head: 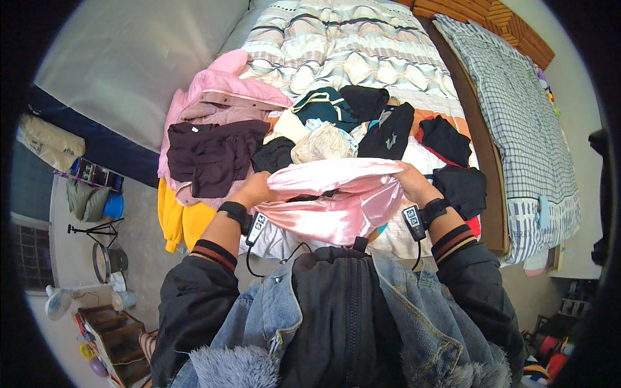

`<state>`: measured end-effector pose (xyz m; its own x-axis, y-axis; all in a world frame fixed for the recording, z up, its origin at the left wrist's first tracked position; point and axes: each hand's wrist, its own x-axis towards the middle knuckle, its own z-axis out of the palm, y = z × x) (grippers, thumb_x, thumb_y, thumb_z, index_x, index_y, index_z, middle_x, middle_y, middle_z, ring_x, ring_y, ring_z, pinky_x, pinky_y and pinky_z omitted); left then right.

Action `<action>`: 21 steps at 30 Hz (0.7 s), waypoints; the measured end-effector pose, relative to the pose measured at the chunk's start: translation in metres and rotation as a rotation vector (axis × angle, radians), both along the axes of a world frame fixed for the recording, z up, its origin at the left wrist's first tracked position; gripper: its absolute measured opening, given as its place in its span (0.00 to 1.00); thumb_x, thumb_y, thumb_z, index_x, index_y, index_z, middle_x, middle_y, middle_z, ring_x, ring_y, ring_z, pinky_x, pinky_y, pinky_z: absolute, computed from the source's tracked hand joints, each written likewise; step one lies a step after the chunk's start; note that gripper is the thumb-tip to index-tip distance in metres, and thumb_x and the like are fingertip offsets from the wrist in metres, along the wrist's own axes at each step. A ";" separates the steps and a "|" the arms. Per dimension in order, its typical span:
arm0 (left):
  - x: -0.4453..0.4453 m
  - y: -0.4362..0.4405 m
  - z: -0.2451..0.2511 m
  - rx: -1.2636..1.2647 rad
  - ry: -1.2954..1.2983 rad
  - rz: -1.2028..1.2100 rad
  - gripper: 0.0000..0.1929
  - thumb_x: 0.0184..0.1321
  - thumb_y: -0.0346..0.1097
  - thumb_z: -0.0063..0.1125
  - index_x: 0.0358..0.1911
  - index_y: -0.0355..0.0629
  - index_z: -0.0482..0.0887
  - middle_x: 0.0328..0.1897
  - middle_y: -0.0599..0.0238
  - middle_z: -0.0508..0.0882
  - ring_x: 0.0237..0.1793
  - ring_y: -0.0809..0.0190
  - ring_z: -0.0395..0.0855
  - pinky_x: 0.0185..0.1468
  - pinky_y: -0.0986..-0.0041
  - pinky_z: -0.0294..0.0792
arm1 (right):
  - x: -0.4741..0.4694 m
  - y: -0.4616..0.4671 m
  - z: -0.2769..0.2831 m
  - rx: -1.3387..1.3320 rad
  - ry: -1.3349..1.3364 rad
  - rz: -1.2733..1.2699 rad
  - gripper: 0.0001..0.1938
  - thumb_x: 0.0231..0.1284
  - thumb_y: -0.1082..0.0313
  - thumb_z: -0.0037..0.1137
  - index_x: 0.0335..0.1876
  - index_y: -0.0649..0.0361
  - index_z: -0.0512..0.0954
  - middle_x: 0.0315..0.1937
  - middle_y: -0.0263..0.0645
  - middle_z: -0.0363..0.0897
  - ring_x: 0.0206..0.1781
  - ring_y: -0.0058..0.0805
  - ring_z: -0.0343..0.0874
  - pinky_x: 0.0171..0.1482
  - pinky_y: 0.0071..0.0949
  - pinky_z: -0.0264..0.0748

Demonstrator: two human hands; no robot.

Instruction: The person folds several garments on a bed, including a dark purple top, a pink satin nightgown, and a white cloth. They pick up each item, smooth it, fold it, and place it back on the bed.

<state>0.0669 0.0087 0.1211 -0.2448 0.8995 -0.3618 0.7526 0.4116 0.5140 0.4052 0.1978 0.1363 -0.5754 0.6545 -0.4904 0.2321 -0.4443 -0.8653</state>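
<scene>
Between my two hands a pink satin garment (335, 213) is stretched open, its upper edge taut and its lower part sagging towards me. My left hand (257, 188) grips it at the left end; my right hand (412, 182) grips the right end. Just beyond it lies a crumpled cream lace cloth (326, 143). A dark purple garment (213, 155) is spread left of my left hand, on top of a pink quilted jacket (223, 94). Black folded clothing (390, 133) lies beyond my right hand.
The clothes lie on a bed with a patterned quilt (349, 53). At right are a folded black-and-red garment (444, 140), a black bundle (460, 191) and a second bed with a checked cover (524, 106). Yellow clothing (182, 218) hangs at the left edge. A tripod (99, 230) stands on the floor.
</scene>
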 end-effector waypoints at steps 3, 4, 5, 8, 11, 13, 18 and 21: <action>-0.005 -0.001 -0.022 -0.026 0.271 -0.053 0.15 0.47 0.41 0.60 0.35 0.38 0.82 0.38 0.46 0.81 0.42 0.44 0.78 0.44 0.63 0.71 | -0.007 -0.009 0.009 -0.167 0.247 -0.038 0.10 0.58 0.71 0.51 0.44 0.66 0.74 0.39 0.39 0.78 0.38 0.25 0.77 0.42 0.22 0.73; -0.007 -0.001 -0.027 0.021 0.224 -0.060 0.14 0.49 0.40 0.58 0.35 0.39 0.82 0.37 0.46 0.81 0.42 0.45 0.79 0.44 0.63 0.71 | -0.008 -0.011 0.012 -0.142 0.269 -0.022 0.13 0.53 0.69 0.57 0.42 0.67 0.74 0.36 0.40 0.78 0.37 0.25 0.77 0.41 0.21 0.73; -0.009 -0.001 -0.029 0.042 0.188 -0.088 0.13 0.50 0.40 0.56 0.35 0.39 0.82 0.37 0.46 0.81 0.42 0.46 0.79 0.44 0.64 0.71 | -0.005 -0.011 0.016 0.015 0.098 0.023 0.15 0.51 0.67 0.60 0.41 0.67 0.74 0.36 0.39 0.78 0.37 0.25 0.77 0.40 0.21 0.73; -0.010 0.001 -0.023 0.081 -0.804 0.455 0.14 0.60 0.38 0.48 0.42 0.36 0.79 0.41 0.52 0.82 0.40 0.55 0.81 0.44 0.66 0.73 | 0.002 -0.008 0.018 0.365 -0.168 0.295 0.26 0.36 0.59 0.71 0.39 0.69 0.74 0.32 0.40 0.78 0.34 0.26 0.76 0.40 0.24 0.73; 0.001 0.005 -0.003 0.088 -1.240 0.681 0.15 0.60 0.35 0.50 0.46 0.32 0.76 0.43 0.55 0.81 0.40 0.59 0.81 0.44 0.67 0.74 | 0.004 -0.006 0.011 1.019 -0.737 0.778 0.21 0.38 0.61 0.67 0.38 0.65 0.77 0.32 0.37 0.79 0.34 0.26 0.76 0.39 0.27 0.73; 0.008 0.009 0.009 0.127 -1.357 0.634 0.13 0.59 0.30 0.51 0.45 0.31 0.76 0.42 0.54 0.81 0.38 0.58 0.82 0.42 0.68 0.75 | 0.005 -0.005 0.007 0.953 -0.766 0.723 0.16 0.44 0.64 0.61 0.39 0.65 0.77 0.31 0.40 0.80 0.34 0.29 0.77 0.40 0.28 0.73; 0.002 0.004 0.012 -0.040 -1.090 0.460 0.12 0.53 0.26 0.56 0.42 0.29 0.78 0.38 0.58 0.82 0.34 0.62 0.81 0.37 0.74 0.74 | 0.011 -0.004 0.011 0.133 -0.173 0.138 0.11 0.55 0.73 0.48 0.44 0.65 0.76 0.37 0.38 0.79 0.38 0.27 0.77 0.46 0.24 0.71; -0.001 0.003 -0.003 -0.165 -0.954 0.449 0.11 0.53 0.26 0.56 0.41 0.30 0.79 0.37 0.59 0.82 0.33 0.63 0.81 0.36 0.74 0.74 | 0.013 -0.003 0.018 -0.178 0.115 0.062 0.14 0.56 0.73 0.48 0.48 0.67 0.73 0.41 0.42 0.79 0.42 0.29 0.78 0.47 0.25 0.74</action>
<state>0.0658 0.0118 0.1183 -0.0925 0.7197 -0.6881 -0.1697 0.6695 0.7231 0.4185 0.1946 0.1547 -0.6709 0.5253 -0.5235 0.1677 -0.5801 -0.7971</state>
